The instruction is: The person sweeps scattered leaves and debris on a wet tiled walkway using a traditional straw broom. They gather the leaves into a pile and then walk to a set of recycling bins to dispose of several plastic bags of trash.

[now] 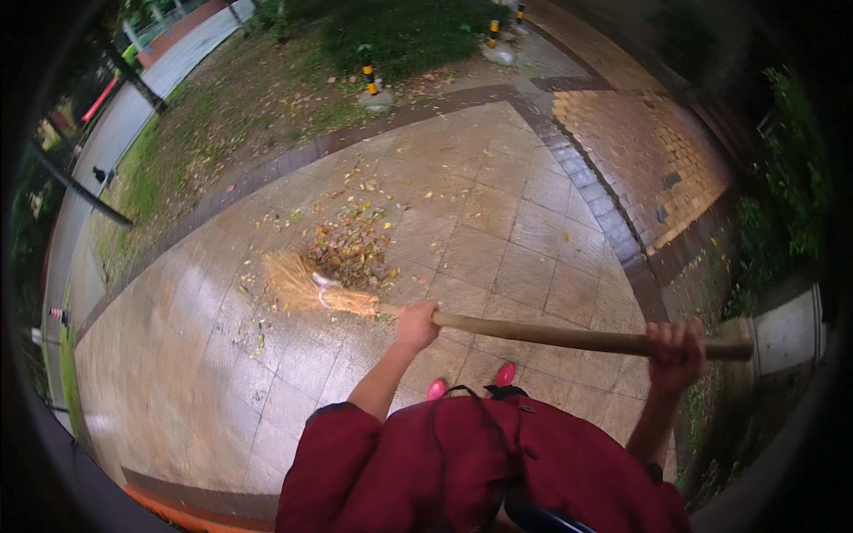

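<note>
Both of my hands grip the wooden handle [546, 331] of a straw broom, held slantwise across my front. My left hand [417, 326] is wrapped around the handle just above the broom head. Near the handle's far right end, my right hand [675, 353] has its fingers curled over the wood. The broom head of straw bristles [296, 283], bound with a pale tie, is low to the wet paving at the left. Right beside the bristles lies a pile of fallen leaves [353, 246], partly hidden by them.
Wet paving slabs [513, 240] spread around my red shoes [504, 374]. A dark brick border [280, 166] separates them from leaf-strewn grass [220, 140]. Striped bollards [370, 76] stand at the back. Yellow brick paving [600, 126] and a stone block [786, 333] are to the right.
</note>
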### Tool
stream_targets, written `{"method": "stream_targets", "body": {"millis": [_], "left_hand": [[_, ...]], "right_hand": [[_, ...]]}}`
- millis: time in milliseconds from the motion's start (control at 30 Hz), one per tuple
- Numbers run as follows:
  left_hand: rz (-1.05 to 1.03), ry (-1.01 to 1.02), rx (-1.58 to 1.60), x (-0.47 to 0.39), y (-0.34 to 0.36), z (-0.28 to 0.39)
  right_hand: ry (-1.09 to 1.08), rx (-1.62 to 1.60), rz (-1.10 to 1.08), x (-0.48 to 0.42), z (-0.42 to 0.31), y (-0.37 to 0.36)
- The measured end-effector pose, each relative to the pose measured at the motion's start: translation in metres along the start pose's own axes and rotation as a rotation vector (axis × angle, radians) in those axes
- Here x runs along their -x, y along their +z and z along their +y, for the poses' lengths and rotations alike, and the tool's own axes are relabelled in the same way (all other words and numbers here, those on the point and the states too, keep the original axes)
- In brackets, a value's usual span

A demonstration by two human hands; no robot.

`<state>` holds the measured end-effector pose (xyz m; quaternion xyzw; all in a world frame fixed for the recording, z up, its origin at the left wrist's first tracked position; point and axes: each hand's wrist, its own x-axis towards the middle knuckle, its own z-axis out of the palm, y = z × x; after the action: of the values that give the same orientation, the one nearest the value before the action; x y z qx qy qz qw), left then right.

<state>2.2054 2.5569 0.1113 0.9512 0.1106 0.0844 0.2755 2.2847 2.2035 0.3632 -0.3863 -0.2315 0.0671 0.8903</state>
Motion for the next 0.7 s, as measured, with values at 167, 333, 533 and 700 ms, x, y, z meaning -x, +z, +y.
{"method": "stream_targets", "body": {"millis": [167,333,533,700], "left_hand": [[-0.379,0.312,0.006,-0.04,0.074,0.078],[-0.722,0.665,0.009,-0.071,0.159,0.236],[-0.729,0.967,0.346,-0.101,0.255,0.394],[-0.827,0.9,0.343,-0.111,0.293,0.383]], "right_hand": [[-0.162,0.027,0.289,0.089,-0.101,-0.08],[-0.499,0.357,0.512,0.184,-0.203,-0.093],[-0.86,1.032,1.197,0.23,-0.256,-0.067],[-0.846,1.054,1.304,0.181,-0.24,-0.102]]}}
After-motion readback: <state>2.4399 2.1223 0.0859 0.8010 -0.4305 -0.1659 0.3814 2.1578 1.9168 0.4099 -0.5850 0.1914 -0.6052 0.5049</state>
